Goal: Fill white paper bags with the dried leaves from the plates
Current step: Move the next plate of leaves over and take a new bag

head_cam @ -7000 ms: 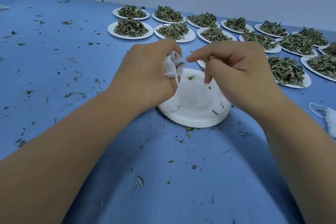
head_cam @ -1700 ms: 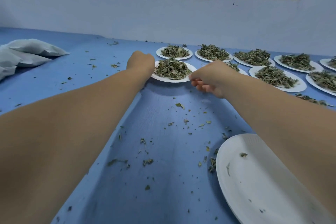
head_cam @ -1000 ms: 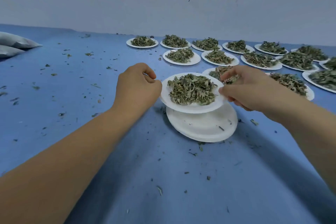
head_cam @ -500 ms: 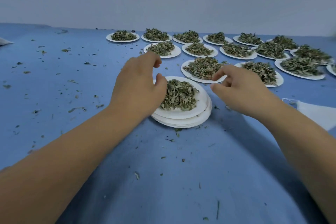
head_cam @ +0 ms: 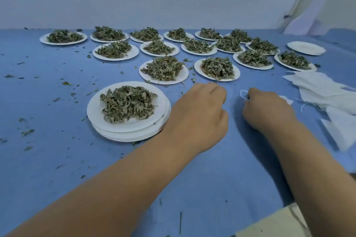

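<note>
A white plate (head_cam: 94,109) heaped with dried leaves (head_cam: 128,106) sits on top of a stack of empty plates (head_cam: 134,136) at centre left. My left hand (head_cam: 200,115) hovers just right of the stack, fingers curled, holding nothing. To its right, my right hand (head_cam: 267,110) grips a white paper bag (head_cam: 287,99) low over the blue table. The bag's string loop pokes out past my fingers on the left. Most of the bag is hidden under my hand.
Several more plates of dried leaves (head_cam: 163,69) stand in rows toward the back wall. One empty plate (head_cam: 306,48) lies at the far right. A pile of white paper bags (head_cam: 323,90) lies at the right edge. Leaf crumbs dot the blue table (head_cam: 57,159).
Both hands let go of the full plate, which now rests on the stack. They moved right, and my right hand took hold of a white bag from beside the pile.
</note>
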A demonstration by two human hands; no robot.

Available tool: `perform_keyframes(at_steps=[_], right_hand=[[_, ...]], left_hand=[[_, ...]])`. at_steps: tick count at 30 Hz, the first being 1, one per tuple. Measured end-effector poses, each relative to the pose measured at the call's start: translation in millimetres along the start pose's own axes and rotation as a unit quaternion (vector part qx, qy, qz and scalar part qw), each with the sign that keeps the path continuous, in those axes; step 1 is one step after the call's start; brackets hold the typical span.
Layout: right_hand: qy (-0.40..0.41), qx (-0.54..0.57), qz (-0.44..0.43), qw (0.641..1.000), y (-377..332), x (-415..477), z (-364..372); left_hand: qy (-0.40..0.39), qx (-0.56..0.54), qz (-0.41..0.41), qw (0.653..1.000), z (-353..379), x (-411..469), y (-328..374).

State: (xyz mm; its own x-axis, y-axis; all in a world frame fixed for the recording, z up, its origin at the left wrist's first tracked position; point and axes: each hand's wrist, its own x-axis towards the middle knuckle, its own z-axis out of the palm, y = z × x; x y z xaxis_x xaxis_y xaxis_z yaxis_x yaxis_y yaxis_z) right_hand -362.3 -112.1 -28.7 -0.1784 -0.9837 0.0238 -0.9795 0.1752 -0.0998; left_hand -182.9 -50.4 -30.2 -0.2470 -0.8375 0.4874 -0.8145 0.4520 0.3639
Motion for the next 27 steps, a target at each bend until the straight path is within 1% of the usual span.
perform_keyframes(at_steps=[3, 7, 9, 12, 16, 18, 21, 22, 23, 24, 27], right_hand=[[0.056, 0.0, -0.031, 0.998, 1, 2, -3], [0.128, 0.006, -0.066, 0.99, -9, -3, -11], [0.118, -0.008, -0.071, 0.99, -15, -4, -12], [0.07, -0.035, -0.063, 0.995, -19, -5, -12], [0.094, 0.011, -0.097, 0.991, -16, -3, -11], [0.121, 0.078, -0.121, 0.982, -18, -3, -12], [0.155, 0.237, -0.165, 0.945, -28, -7, -17], [0.149, 0.292, -0.18, 0.928, -32, -9, -21], [0.127, 0.356, -0.191, 0.906, -37, -12, -25], [0.091, 0.429, -0.197, 0.877, -41, -15, -30], [-0.021, 0.613, -0.206, 0.762, -52, -25, -43]], left_hand=[[-0.022, -0.001, 0.006, 1.0, 5, -6, -3], [-0.002, -0.017, 0.005, 1.0, 4, -9, -2], [-0.003, -0.015, 0.008, 1.0, 2, -9, -1], [-0.017, -0.008, 0.014, 1.0, 0, -9, -3], [-0.01, 0.016, 0.043, 0.999, -2, -10, -5], [0.001, 0.013, 0.045, 0.999, -1, -9, -6], [0.038, -0.016, 0.027, 0.999, 4, -9, -9], [0.054, -0.026, 0.021, 0.998, 5, -9, -11], [0.068, -0.037, 0.017, 0.997, 7, -8, -13], [0.075, -0.049, 0.015, 0.996, 7, -7, -14], [0.085, -0.104, 0.007, 0.991, 4, -3, -15]])
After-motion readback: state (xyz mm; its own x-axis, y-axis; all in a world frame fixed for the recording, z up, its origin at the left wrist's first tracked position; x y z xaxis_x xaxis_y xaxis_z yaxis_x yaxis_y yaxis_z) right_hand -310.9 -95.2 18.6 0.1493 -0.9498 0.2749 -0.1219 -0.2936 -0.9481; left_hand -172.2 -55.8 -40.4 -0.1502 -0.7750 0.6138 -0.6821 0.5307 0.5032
